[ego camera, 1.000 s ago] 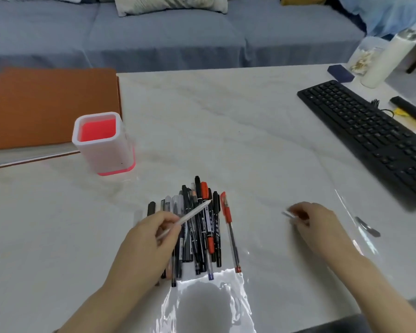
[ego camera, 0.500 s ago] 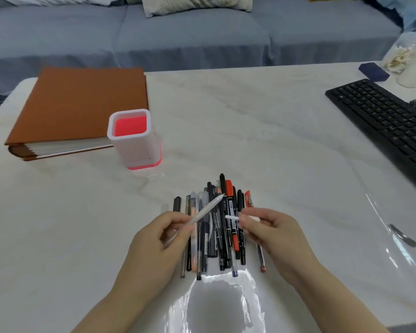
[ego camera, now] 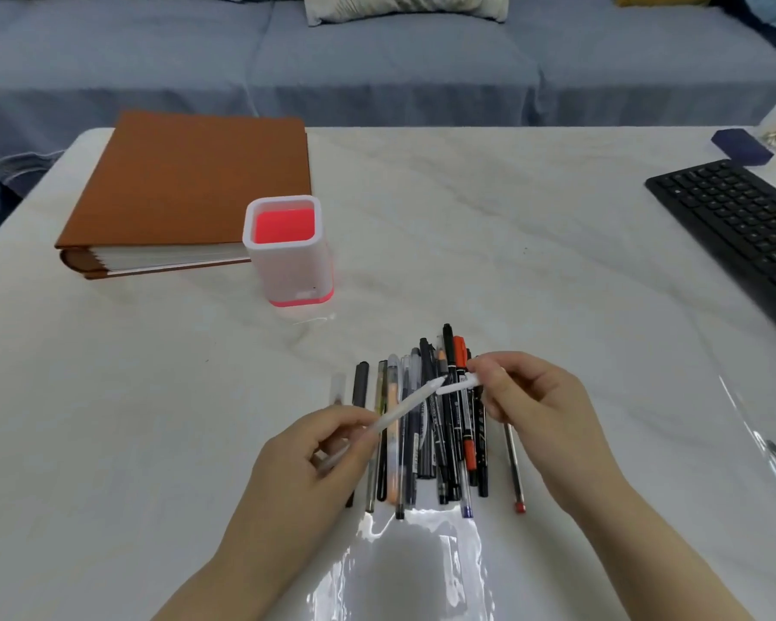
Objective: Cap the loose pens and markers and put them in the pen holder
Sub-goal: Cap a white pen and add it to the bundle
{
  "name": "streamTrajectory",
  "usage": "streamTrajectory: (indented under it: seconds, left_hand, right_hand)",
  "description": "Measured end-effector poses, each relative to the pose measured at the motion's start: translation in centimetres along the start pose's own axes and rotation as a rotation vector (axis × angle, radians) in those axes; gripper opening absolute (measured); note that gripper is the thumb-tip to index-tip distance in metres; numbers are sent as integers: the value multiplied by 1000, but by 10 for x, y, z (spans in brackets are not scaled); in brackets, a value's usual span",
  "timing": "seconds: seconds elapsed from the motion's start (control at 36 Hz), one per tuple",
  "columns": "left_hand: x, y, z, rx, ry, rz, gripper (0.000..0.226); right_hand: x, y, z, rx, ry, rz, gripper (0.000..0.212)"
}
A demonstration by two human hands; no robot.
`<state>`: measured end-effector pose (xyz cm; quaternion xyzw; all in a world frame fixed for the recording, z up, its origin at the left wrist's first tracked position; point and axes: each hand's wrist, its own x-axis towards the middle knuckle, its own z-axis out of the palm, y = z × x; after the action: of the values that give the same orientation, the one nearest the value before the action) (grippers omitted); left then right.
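Left hand (ego camera: 314,459) is curled around the back half of a slim white uncapped pen (ego camera: 397,412), tip angled up and to the right, and the right hand (ego camera: 529,405) is pinching a small white pen cap (ego camera: 460,385) between thumb and fingertips, open end sitting right at the pen tip, basically touching but not pushed on. Both are held just above a loose pile of black, grey, orange and red pens and markers (ego camera: 435,423) lying roughly parallel on the white marble tabletop (ego camera: 511,244), with one thin red-ended pen (ego camera: 514,468) lying slightly apart on the right side of the pile. The white square pen holder with the pink-red inside (ego camera: 287,253) stands upright up and to the left of the pile, well apart from it, with bare tabletop in between. Its back left corner is right up against a thick brown-covered album (ego camera: 189,190), which sits close to the tabletop's left edge. A black keyboard (ego camera: 735,226) runs off the right edge, far from the hands, and there's plenty of open surface in the middle. A crinkly clear plastic sheet (ego camera: 404,566) lies at the near edge under the forearms.
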<state>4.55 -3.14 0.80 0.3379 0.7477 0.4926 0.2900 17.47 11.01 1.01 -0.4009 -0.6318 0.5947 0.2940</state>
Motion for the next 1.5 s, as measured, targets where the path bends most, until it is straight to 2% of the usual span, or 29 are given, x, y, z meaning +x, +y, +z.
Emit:
streamTrajectory:
  seconds: [0.22, 0.36, 0.47, 0.58, 0.69, 0.78, 0.86, 0.92, 0.94, 1.0, 1.08, 1.14, 1.17, 1.22, 1.28, 1.36, 1.5]
  left_hand:
    - [-4, 7, 0, 19, -25, 22, 22]
    - [-4, 8, 0, 93, -51, 81, 22]
    - [-3, 7, 1, 118, -44, 140, 12]
    - [-1, 6, 6, 141, -35, 207, 12]
    - [3, 12, 12, 78, -14, 107, 25]
    - [10, 21, 14, -78, -40, -52, 28]
    - [17, 24, 12, -385, -243, -318, 23]
    - [22, 25, 13, -539, -370, -417, 18]
    - [26, 25, 14, -511, -388, -408, 18]
    - [38, 21, 16, -260, -333, -287, 18]
    - [67, 12, 9, 302, -108, 78, 21]
    - [88, 7, -4, 549, 130, 266, 39]
    - [100, 6, -12, 635, 240, 315, 48]
    - [122, 4, -25, 767, 361, 284, 61]
    - [139, 1, -37, 827, 347, 145, 62]
    - [154, -9, -52, 825, 276, 2, 43]
    - [144, -13, -63, 632, 269, 102, 12]
  right_hand:
    - [0, -4, -4, -23, -151, -37, 19]
    - [-3, -5, -2, -55, -216, -42, 13]
    - [-5, -3, -2, 60, -225, 9, 29]
    - [-8, 2, 0, 161, -222, 82, 23]
    - [-7, 3, 4, 198, -223, 86, 8]
    - [-5, 1, 4, 210, -215, 40, 16]
    - [-4, -3, 6, 226, -212, -4, 18]
    - [-1, -4, 9, 184, -199, -12, 20]
    - [1, -3, 11, 150, -180, -3, 23]
    - [8, 1, 13, 106, -124, 36, 26]
    - [15, 5, 9, 77, -38, 68, 24]
    - [17, 5, 4, 53, 23, 50, 24]
    - [17, 5, 1, 58, 52, 43, 24]
    - [18, 2, -4, 66, 86, 31, 24]
    - [19, 0, -8, 63, 91, 26, 23]
    - [21, -4, -10, 48, 83, 4, 23]
    - [22, -20, 0, 41, 87, -101, 22]
